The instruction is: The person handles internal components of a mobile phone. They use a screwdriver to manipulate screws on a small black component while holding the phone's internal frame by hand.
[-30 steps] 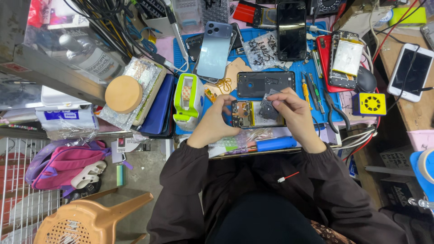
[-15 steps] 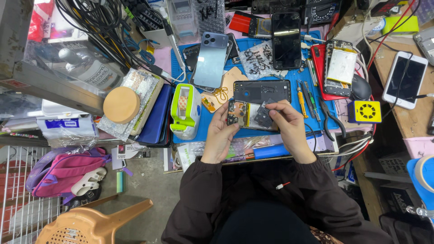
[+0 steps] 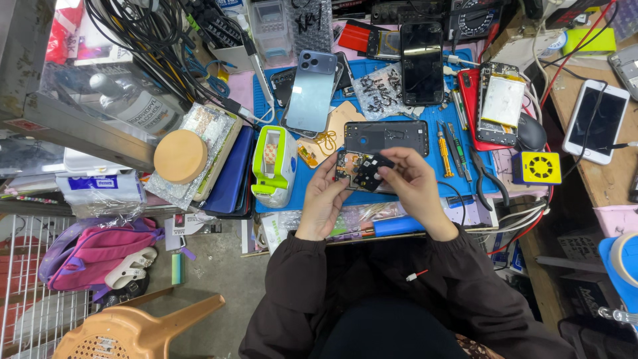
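My left hand [image 3: 323, 197] grips the left end of an opened phone [image 3: 346, 169] with its circuitry showing, held just above the blue work mat [image 3: 412, 110]. My right hand [image 3: 413, 189] pinches a small black plastic cover piece [image 3: 371, 171] between thumb and fingers, lifted over the phone's upper part. A black phone frame [image 3: 385, 136] lies on the mat just beyond my hands. A blue-handled tool [image 3: 397, 226] rests at the bench edge under my right wrist.
Several phones lie about: a light-blue one [image 3: 310, 90], a black one [image 3: 421, 62], an opened red one [image 3: 500, 106], a white one [image 3: 596, 121]. A green-white tape dispenser [image 3: 274, 166], screwdrivers [image 3: 444, 151], pliers [image 3: 488, 181], a round wooden lid [image 3: 180, 156], cables [image 3: 159, 40]; an orange stool [image 3: 129, 329] below.
My right hand has lifted the black cover piece off the phone and turned it up. The view has drifted slightly; my left hand stays on the phone.
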